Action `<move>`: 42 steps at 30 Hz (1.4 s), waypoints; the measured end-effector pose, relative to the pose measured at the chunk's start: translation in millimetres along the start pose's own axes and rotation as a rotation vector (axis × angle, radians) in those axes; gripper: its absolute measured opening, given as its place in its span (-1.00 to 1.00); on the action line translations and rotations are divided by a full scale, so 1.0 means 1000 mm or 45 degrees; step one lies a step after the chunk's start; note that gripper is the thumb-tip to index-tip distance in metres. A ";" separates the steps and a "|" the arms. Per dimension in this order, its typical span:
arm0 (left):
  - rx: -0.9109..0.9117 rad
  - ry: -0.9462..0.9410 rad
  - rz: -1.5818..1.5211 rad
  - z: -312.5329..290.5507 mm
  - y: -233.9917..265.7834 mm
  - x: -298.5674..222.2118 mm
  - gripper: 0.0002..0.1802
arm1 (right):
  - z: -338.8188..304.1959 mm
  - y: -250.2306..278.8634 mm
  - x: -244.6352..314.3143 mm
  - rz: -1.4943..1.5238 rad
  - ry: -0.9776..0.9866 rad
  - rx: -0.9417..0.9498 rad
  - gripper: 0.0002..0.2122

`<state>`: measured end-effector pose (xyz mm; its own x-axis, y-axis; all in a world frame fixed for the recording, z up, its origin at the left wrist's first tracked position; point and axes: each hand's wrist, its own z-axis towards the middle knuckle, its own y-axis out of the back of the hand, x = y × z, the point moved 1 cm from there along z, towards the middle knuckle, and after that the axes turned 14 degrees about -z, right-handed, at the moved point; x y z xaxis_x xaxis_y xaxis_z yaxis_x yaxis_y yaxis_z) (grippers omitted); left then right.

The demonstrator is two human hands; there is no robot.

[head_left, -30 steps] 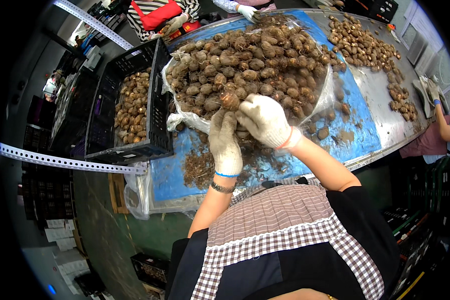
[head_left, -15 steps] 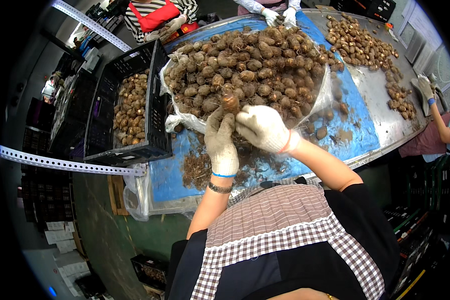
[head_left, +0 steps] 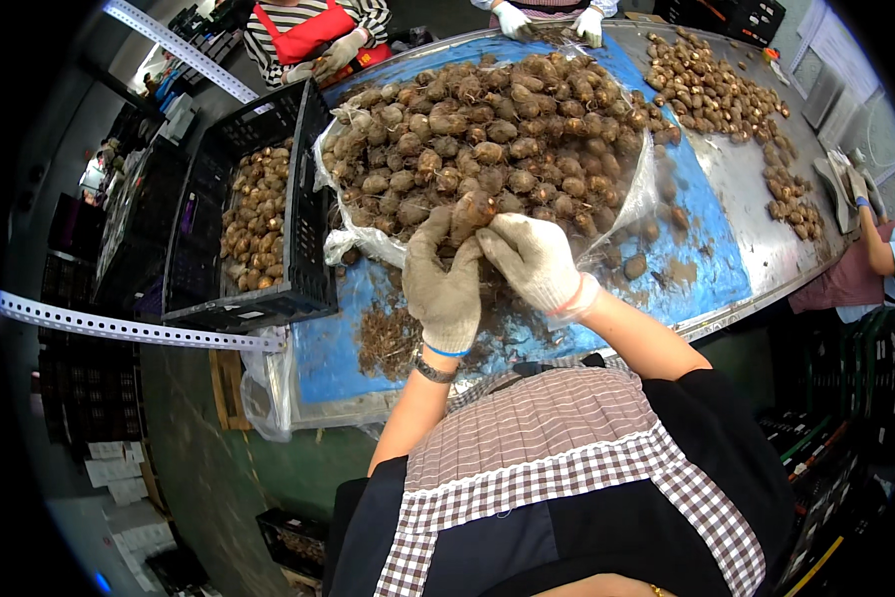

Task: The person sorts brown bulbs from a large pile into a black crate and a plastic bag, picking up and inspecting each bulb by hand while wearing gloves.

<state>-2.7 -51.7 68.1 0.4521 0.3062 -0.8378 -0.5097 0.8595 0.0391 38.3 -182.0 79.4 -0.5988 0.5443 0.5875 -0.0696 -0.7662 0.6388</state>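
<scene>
My left hand (head_left: 441, 284), in a soiled knit glove, is closed round a brown, hairy taro corm (head_left: 472, 213). From the right, my gloved right hand (head_left: 537, 261) pinches at the same corm with its fingers pressed together; whether roots are between the fingertips is hidden. Just beyond both hands lies a large heap of unpeeled taros (head_left: 507, 129) on a white plastic sheet (head_left: 353, 239). Below the hands, loose root fibres and soil (head_left: 388, 336) are scattered over the blue table cover (head_left: 328, 368).
A black crate (head_left: 312, 189) partly filled with taros stands at the left. More taros (head_left: 711, 85) lie on the metal tabletop (head_left: 741, 179) at the far right. Co-workers' gloved hands (head_left: 343, 50) work across the table. A perforated white rail (head_left: 139, 333) crosses the left side.
The corm has tilted and shows more of its side between my hands. My right hand has turned, its fingers now pointing to the corm. Across the table, a co-worker's hands have moved apart.
</scene>
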 end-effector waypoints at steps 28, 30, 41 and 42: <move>-0.044 0.475 -0.747 0.007 0.026 0.018 -0.83 | -0.015 0.020 -0.011 0.759 -0.235 0.116 -0.48; 0.014 0.552 -0.682 0.007 0.022 0.003 -0.80 | -0.014 0.019 -0.012 0.726 -0.214 0.128 -0.47; 0.090 0.133 -0.205 0.019 0.013 -0.005 -0.87 | -0.016 0.007 -0.001 1.100 -0.396 0.168 -0.45; 0.012 0.131 -0.256 0.022 0.017 0.002 -0.84 | -0.014 0.008 -0.001 1.152 -0.393 0.151 -0.45</move>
<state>5.5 -27.4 79.2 0.4667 0.0856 -0.8803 -0.4100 0.9028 -0.1296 27.3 -193.5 77.0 -0.1489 -0.1567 0.9764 0.4070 -0.9096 -0.0839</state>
